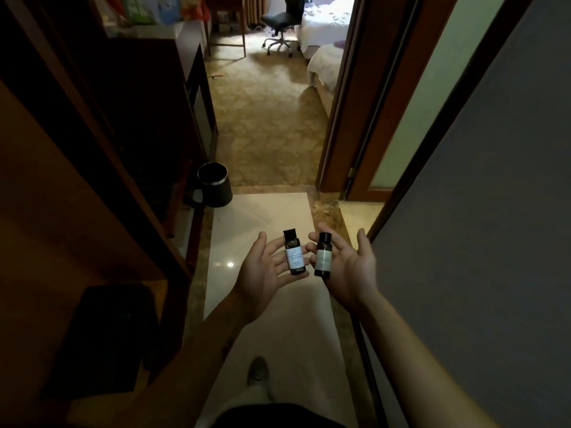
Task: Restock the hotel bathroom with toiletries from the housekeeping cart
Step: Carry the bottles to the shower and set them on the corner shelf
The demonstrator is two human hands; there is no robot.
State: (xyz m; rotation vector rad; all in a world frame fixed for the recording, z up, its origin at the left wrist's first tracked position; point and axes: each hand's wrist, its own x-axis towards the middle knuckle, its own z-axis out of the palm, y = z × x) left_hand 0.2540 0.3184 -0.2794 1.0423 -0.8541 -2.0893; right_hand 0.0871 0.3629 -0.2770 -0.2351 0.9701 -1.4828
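A wooden cabinet [92,168] fills the left side of the entry passage, and a grey door [494,211] fills the right. Between them a pale tiled floor [262,217] runs to patterned carpet [265,118] farther off, where a bed [327,35] and a swivel chair [282,20] stand at the far end. A dark waste bin [214,185] sits on the tile against the cabinet. Near the centre, both palms face up. The left hand [262,273] lies open with a small dark bottle [295,256] resting across its fingers. The right hand [349,267] is likewise spread, loosely cradling a second small bottle [323,256]. The two bottles are just beside each other, caps pointing away.
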